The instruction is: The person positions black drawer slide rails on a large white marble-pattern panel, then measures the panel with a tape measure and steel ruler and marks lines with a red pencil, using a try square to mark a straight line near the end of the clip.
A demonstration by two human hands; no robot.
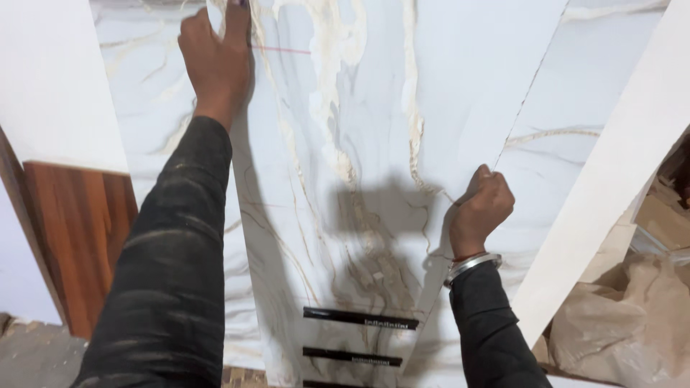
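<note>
A large glossy white marble-patterned sheet (374,144) with gold and grey veins stands upright in front of me. My left hand (215,61) is raised high and grips its left edge near the top, fingers curled around the edge. Lower down, my right hand (481,208) is closed on the sheet's right edge, with a metal bracelet (471,264) at the wrist. Both arms wear dark sleeves. A thin red line (282,49) is marked on the sheet near my left hand. Black label strips (359,317) sit near the sheet's bottom.
More marble-patterned panels (568,136) stand behind the held sheet. A wood-grain board (79,237) leans at the left against a white wall (50,79). A white angled panel (611,187) runs down the right, with crumpled brown paper (632,316) beside it.
</note>
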